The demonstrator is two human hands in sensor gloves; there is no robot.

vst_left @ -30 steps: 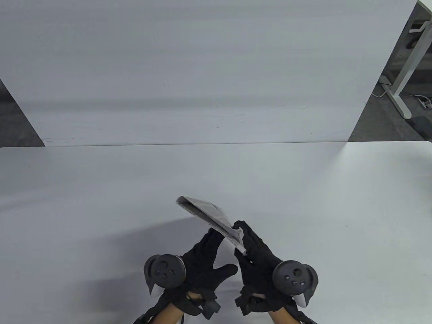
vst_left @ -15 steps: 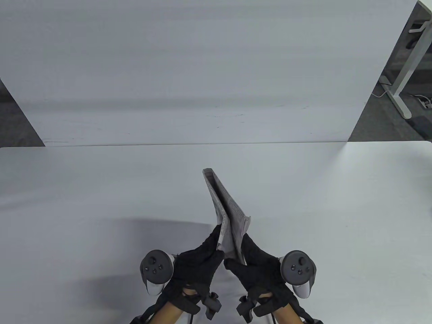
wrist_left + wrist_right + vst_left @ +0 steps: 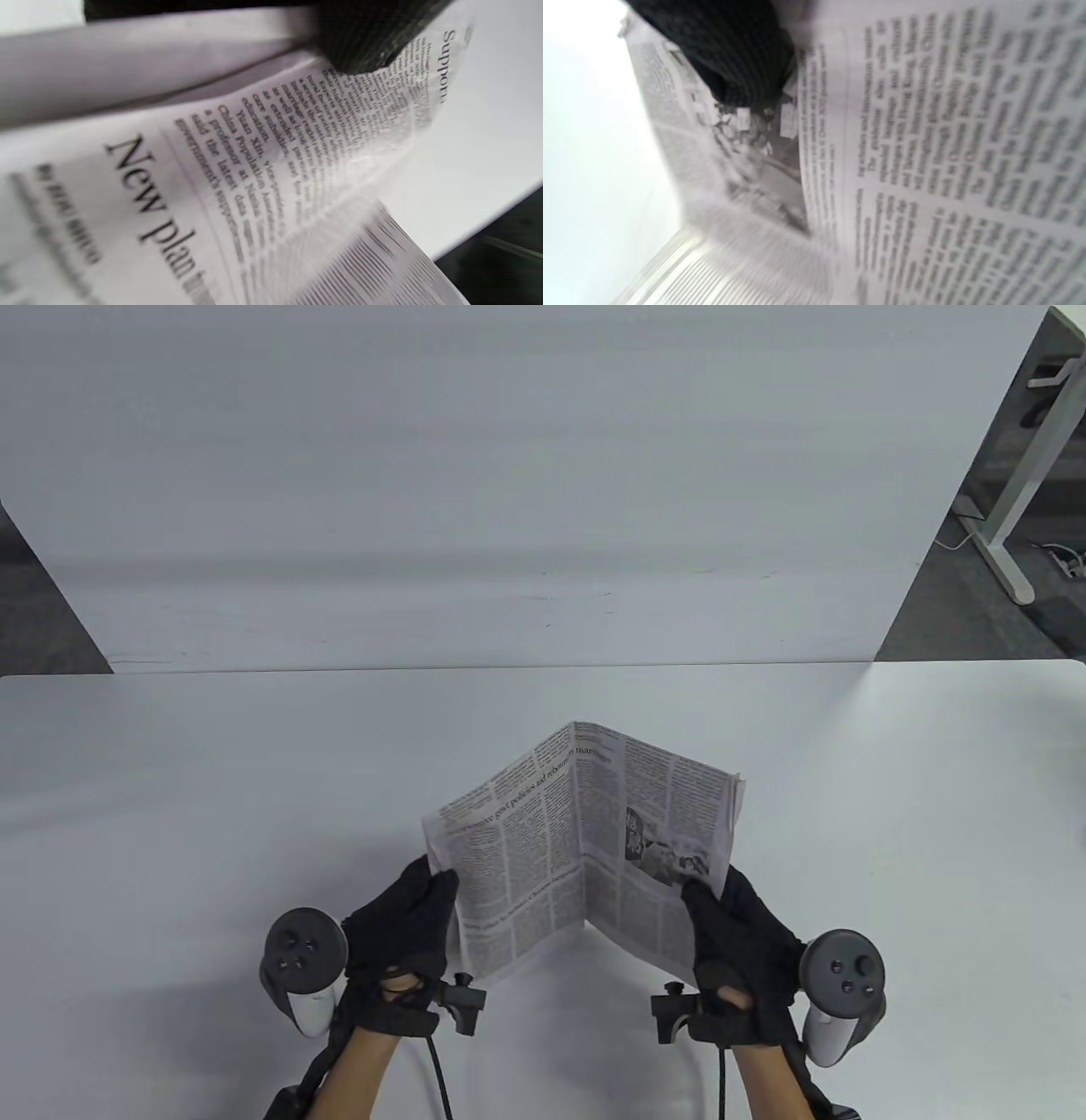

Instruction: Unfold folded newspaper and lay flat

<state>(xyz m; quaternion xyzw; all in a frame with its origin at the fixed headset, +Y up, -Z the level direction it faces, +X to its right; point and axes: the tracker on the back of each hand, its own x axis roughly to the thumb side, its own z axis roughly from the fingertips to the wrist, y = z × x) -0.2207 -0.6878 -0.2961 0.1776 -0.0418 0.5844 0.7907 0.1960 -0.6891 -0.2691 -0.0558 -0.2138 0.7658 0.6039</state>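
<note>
The newspaper (image 3: 585, 840) is held above the white table (image 3: 170, 814), opened into a V with its centre crease pointing away from me. My left hand (image 3: 416, 899) grips its left edge and my right hand (image 3: 721, 908) grips its right edge. In the left wrist view a gloved finger (image 3: 365, 38) presses on the printed page (image 3: 254, 169). In the right wrist view a gloved finger (image 3: 734, 63) lies on the page (image 3: 946, 148) beside a photo. The paper still looks folded in further layers.
An upright white board (image 3: 509, 475) stands behind the table's far edge. A desk leg and cables (image 3: 1010, 526) show on the floor at the far right. The table's dark edge shows in the left wrist view (image 3: 488, 250).
The hands have moved apart, left hand leftward and right hand rightward, and the paper has gone from a narrow closed fold to an open V showing its inner pages.
</note>
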